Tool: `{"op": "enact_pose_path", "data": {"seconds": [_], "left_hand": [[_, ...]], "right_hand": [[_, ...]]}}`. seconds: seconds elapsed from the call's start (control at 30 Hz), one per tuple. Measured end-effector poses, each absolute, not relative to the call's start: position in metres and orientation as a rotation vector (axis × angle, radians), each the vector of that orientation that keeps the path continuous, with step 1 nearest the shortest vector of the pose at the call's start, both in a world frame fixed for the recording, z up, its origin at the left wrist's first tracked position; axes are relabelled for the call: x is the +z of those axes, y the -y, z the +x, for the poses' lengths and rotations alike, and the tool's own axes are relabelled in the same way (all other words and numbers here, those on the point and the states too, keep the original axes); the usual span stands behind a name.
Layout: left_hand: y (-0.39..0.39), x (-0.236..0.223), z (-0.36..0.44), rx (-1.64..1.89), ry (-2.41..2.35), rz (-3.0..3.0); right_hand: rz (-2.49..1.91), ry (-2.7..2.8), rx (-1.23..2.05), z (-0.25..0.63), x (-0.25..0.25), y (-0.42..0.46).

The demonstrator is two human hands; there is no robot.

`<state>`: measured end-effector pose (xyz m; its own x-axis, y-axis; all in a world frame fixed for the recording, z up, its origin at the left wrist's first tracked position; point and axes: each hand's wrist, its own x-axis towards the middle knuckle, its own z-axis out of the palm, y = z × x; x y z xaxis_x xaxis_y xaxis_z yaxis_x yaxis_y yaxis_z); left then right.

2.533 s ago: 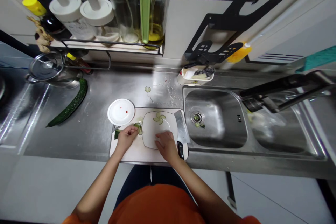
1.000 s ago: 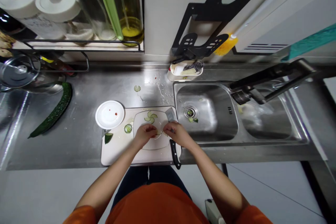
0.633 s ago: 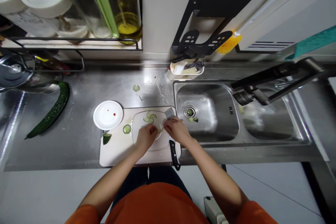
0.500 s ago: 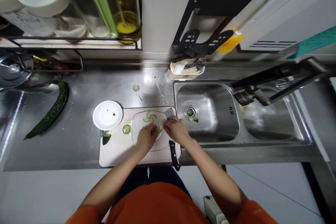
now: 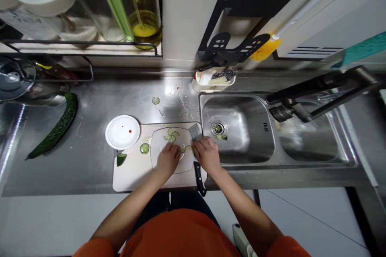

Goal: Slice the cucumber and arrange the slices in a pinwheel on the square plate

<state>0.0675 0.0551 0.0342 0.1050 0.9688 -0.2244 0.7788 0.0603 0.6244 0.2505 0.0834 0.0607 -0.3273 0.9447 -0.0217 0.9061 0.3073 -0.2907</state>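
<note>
My left hand [image 5: 168, 158] is closed over a squared plate [image 5: 157, 140] with a dark rim line, its fingertips pinching one end of a thin, curved cucumber slice [image 5: 187, 148]. At the slice's other end are the closed fingertips of my right hand [image 5: 208, 153], by the plate's right edge. Several half-moon cucumber slices [image 5: 171, 134] lie curled together near the plate's far edge. Beneath the plate is a white cutting board [image 5: 132, 178]. A knife [image 5: 199, 178] rests along the board's right side, partly hidden under my right hand. A round cucumber piece [image 5: 144, 148] sits left of the plate.
A white dish [image 5: 123, 131] with red bits overlaps the board's corner, near a cucumber end [image 5: 121, 159]. A long cucumber [image 5: 56, 132] lies far left. On the right is a steel sink [image 5: 241, 128] with scraps by its drain, and a black faucet [image 5: 307, 88] above.
My right hand has shifted slightly right, and more of the cucumber slice shows between the two hands. My left hand stays nearly in place.
</note>
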Motion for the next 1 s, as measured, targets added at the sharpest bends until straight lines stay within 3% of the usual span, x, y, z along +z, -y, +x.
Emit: {"op": "enact_pose_path", "data": {"seconds": [0.3, 1.0], "left_hand": [[-0.049, 0.028, 0.065, 0.407, -1.64, 1.947], [-0.047, 0.02, 0.066, 0.489, -1.653, 2.008]], "right_hand": [[-1.727, 2.509, 0.195, 0.236, 0.048, -0.02], [-1.848, 2.542, 0.182, 0.23, 0.049, -0.023]]}}
